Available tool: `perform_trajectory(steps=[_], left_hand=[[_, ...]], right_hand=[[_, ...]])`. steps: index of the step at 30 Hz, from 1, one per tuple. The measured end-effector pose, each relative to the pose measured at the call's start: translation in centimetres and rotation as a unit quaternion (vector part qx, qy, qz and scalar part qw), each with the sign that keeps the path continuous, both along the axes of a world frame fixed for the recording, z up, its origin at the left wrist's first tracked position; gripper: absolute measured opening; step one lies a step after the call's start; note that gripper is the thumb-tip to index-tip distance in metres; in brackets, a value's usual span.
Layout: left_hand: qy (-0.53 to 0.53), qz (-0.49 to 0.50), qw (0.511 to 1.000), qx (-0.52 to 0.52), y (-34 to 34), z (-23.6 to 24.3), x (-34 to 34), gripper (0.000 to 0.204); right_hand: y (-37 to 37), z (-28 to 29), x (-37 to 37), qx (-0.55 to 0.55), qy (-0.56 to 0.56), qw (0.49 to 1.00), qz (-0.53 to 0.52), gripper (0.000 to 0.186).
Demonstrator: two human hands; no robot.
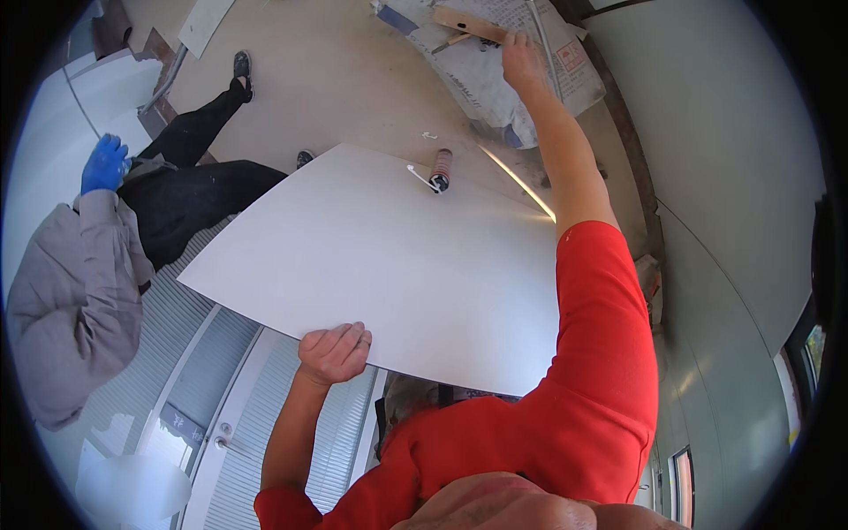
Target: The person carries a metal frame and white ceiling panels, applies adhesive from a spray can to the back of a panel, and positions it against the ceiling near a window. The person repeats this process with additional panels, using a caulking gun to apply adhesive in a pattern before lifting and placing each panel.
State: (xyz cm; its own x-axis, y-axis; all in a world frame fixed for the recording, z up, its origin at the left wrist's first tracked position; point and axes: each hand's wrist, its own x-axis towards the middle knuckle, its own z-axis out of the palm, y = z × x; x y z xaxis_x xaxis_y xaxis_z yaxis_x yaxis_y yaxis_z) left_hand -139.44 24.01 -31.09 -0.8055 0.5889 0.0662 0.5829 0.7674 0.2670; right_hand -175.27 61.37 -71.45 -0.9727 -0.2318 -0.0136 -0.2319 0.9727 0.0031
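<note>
My left hand (334, 349) grips the lower edge of a large white panel (371, 247), fingers curled over it. My right hand (521, 62) is stretched up to a light wooden board (468, 22), its fingers closed on the board's end, above plastic sacks (565, 88) that bear small tools, too small to make out. A cylindrical can (442, 168) with a thin white nozzle shows at the panel's far edge; I cannot tell whether it rests on the panel or the floor.
Another person in a grey shirt (71, 291), black trousers and blue glove (106, 163) is at left. A beige floor (283, 97) lies beyond. Pale wall panels (733, 159) rise at right, a ribbed glass door (265, 406) shows below, and a metal pipe (543, 40) crosses the sacks.
</note>
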Motion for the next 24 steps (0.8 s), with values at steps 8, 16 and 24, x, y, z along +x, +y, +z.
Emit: perform_trajectory(steps=[8,16,24], left_hand=[[-0.009,0.007,1.000,-0.028,-0.4,-0.2,0.4,0.017],[0.009,0.026,1.000,0.002,-0.3,-0.2,1.5,0.013],[0.030,0.020,0.999,0.019,-0.3,0.4,1.3,0.008]], right_hand=[[-0.7,-8.3,-3.1,0.017,-0.033,0.998,-0.049,0.025],[-4.6,-1.5,2.7,-0.179,-0.178,0.960,-0.118,0.026],[-4.9,3.4,4.7,-0.606,-0.391,0.629,-0.289,0.077]])
